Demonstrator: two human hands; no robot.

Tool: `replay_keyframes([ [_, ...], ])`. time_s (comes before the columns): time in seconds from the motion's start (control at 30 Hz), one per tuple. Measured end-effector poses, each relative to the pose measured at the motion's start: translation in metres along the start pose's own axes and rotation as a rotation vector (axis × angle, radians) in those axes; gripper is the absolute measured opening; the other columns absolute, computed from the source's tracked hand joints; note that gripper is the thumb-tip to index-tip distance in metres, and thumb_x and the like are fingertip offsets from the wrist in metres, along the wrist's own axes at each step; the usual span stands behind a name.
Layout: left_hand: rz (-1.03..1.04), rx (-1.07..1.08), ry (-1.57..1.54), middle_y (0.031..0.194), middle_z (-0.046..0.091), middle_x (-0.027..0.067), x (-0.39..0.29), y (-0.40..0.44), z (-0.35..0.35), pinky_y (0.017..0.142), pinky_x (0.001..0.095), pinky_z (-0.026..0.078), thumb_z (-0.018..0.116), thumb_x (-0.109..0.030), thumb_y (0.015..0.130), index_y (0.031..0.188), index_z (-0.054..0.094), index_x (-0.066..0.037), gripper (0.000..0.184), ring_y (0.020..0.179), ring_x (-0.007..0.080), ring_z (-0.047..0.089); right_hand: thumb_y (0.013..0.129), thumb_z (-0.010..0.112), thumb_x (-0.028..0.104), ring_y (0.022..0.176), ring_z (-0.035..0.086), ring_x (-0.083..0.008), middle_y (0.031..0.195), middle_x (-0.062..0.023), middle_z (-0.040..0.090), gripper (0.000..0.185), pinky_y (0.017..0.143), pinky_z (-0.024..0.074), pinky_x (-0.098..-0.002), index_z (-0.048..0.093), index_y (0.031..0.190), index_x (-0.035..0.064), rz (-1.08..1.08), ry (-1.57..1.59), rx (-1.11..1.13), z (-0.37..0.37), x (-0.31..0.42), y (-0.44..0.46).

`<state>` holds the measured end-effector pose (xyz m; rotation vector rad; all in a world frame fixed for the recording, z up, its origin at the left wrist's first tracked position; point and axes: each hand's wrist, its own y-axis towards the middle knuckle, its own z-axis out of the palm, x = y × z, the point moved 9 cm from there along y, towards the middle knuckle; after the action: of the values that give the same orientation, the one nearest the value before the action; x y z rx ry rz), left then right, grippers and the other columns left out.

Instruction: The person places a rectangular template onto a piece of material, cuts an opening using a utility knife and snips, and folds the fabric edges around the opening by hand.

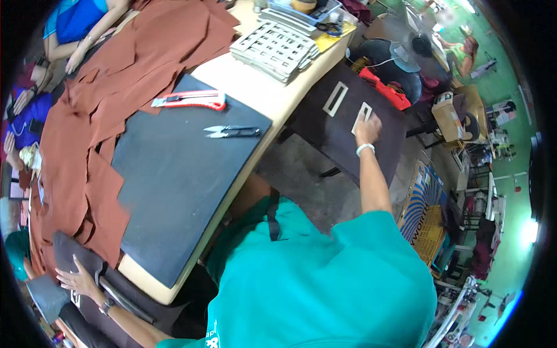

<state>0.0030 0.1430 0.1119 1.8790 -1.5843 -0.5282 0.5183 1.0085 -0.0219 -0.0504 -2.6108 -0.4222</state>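
My right hand [369,129] reaches out to the right, its fingers closed on a small off-white slotted rectangular frame [365,108]. That frame rests on a dark brown flat surface [386,148], and a second slotted frame [341,86] lies beside it. At the lower left, my left hand [80,282] has its fingers spread over a dark sheet-like surface [68,249], near a curved grey bar [125,298]. Whether its palm presses on that surface, I cannot tell. Between my hands, a red utility knife [194,100] and black-handled thread snips [232,132] lie on a black cutting mat [174,168].
Reddish-brown leather pieces [139,52] cover the table's far side. A stack of off-white slotted frames [272,49] stands near a plastic bin [301,13]. Co-workers [81,23] sit across the table. A fan [409,55], cardboard box [449,119] and yellow crate [428,229] are rightward.
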Motion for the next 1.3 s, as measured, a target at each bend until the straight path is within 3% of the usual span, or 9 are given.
replay_keyframes([
  [0.23,0.304,0.238,-0.341,0.149,0.024,0.0117,-0.183,-0.101,-0.117,0.102,0.0664,0.017,0.052,-0.054,0.085,0.144,0.026,-0.020,0.073,0.138,0.0366,0.016,0.085,0.055,0.043,0.119,0.045,-0.0322,0.125,-0.0146,0.049,0.055,0.096,0.0342,-0.0527,0.047,0.121,0.0026,0.753,-0.402,-0.053,-0.031,-0.227,0.008],
  [0.43,0.394,0.364,-0.666,0.148,0.024,0.0147,-0.256,-0.124,-0.148,0.110,0.0492,0.020,0.060,-0.035,0.086,0.141,0.032,-0.011,0.066,0.137,0.0343,0.020,0.081,0.062,0.039,0.114,0.051,-0.0298,0.117,-0.0123,0.057,0.037,0.095,0.0382,-0.0464,0.064,0.106,0.0110,0.466,-0.403,-0.036,-0.049,-0.199,0.015],
  [0.6,0.429,0.459,-0.935,0.145,0.031,0.0162,-0.288,-0.139,-0.171,0.110,0.0441,0.022,0.063,-0.019,0.085,0.140,0.032,-0.005,0.064,0.135,0.0294,0.027,0.081,0.058,0.039,0.100,0.059,-0.0370,0.104,-0.0213,0.063,0.042,0.088,0.0444,-0.0434,0.067,0.100,0.0023,0.306,-0.234,-0.026,-0.050,-0.178,0.056],
  [0.7,0.313,0.601,-1.140,0.143,0.034,0.0153,-0.298,-0.152,-0.178,0.109,0.0429,0.022,0.063,-0.017,0.085,0.139,0.033,-0.004,0.064,0.134,0.0274,0.029,0.081,0.058,0.038,0.098,0.059,-0.0377,0.102,-0.0252,0.062,0.044,0.086,0.0440,-0.0414,0.067,0.098,-0.0015,0.284,0.148,-0.112,-0.046,-0.168,0.093],
  [0.8,0.140,0.816,-1.484,0.143,0.035,0.0142,-0.316,-0.170,-0.194,0.108,0.0445,0.022,0.052,-0.025,0.091,0.138,0.035,-0.004,0.054,0.134,0.0268,0.030,0.081,0.064,0.029,0.082,0.058,-0.0200,0.089,-0.0160,0.066,0.036,0.077,0.0441,-0.0346,0.067,0.093,-0.0043,-0.022,0.809,-0.110,-0.085,-0.023,0.097],
  [0.93,-0.222,1.372,-2.099,0.140,0.036,0.0179,-0.360,-0.208,-0.201,0.105,0.0453,0.029,0.035,-0.042,0.096,0.137,0.036,-0.003,0.057,0.130,0.0302,0.035,0.080,0.065,0.018,0.087,0.059,-0.0147,0.094,-0.0080,0.065,0.022,0.078,0.0442,-0.0276,0.066,0.089,-0.0011,-0.367,1.260,0.486,-0.132,0.209,-0.015],
  [1.1,-0.727,2.001,-2.537,0.140,0.035,0.0200,-0.390,-0.227,-0.222,0.104,0.0466,0.031,0.033,-0.048,0.095,0.138,0.030,-0.002,0.063,0.129,0.0316,0.035,0.077,0.067,0.027,0.101,0.057,-0.0321,0.109,-0.0215,0.061,0.031,0.087,0.0413,-0.0424,0.064,0.066,-0.0014,-1.565,1.524,1.180,-0.175,0.355,-0.271],
  [1.17,-0.746,1.998,-2.574,0.140,0.036,0.0199,-0.377,-0.218,-0.223,0.104,0.0478,0.031,0.037,-0.047,0.092,0.136,0.034,-0.003,0.062,0.129,0.0323,0.035,0.080,0.065,0.028,0.098,0.059,-0.0311,0.106,-0.0207,0.063,0.033,0.090,0.0387,-0.0418,0.064,0.067,-0.0019,-1.571,1.333,1.758,-0.166,0.357,-0.355],
  [1.3,-0.367,1.524,-2.366,0.139,0.037,0.0196,-0.326,-0.175,-0.216,0.104,0.0501,0.029,0.045,-0.044,0.088,0.132,0.040,-0.005,0.059,0.129,0.0337,0.034,0.090,0.053,0.025,0.098,0.059,-0.0235,0.092,-0.0156,0.064,0.031,0.088,0.0426,-0.0331,0.066,0.078,-0.0006,-0.991,1.506,2.078,-0.140,0.365,-0.404],
])
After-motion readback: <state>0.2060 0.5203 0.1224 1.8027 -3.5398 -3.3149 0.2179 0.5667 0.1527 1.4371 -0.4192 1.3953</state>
